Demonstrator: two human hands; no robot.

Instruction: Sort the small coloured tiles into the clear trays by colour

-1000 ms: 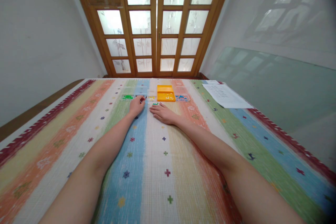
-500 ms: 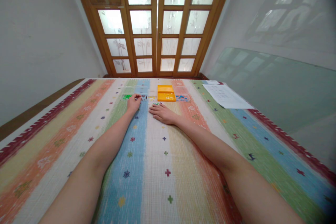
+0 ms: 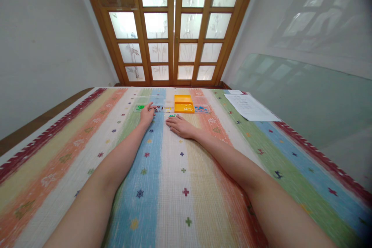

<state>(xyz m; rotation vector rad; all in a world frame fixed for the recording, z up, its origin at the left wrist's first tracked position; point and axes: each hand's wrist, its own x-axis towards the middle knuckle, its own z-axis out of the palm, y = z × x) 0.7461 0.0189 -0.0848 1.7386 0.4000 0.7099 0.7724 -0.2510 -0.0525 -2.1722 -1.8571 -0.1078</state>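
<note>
My left hand (image 3: 147, 113) is over a clear shallow tray (image 3: 157, 97) at the far part of the table, its fingers a little apart and nothing visible in them. Small green pieces (image 3: 140, 107) lie in the tray left of it, and dark pieces (image 3: 159, 109) and yellow pieces (image 3: 168, 109) to its right. Flat on the tablecloth rests my right hand (image 3: 180, 126), fingers stretched to the left. Just beyond its fingers are a few tiny green pieces (image 3: 172, 116), too small to name exactly. An open orange-yellow case (image 3: 184, 103) holding small whitish pieces stands behind that hand.
Small blue pieces (image 3: 201, 109) lie in a clear tray right of the case. Sheets of paper (image 3: 250, 106) lie at the far right on the striped tablecloth (image 3: 171, 186). Beyond the table are wooden glazed doors (image 3: 176, 46); a glass panel (image 3: 308, 97) leans at the right wall.
The fingers of my left hand, pinched together before, have come apart over the tray. My right hand has stayed almost where it was.
</note>
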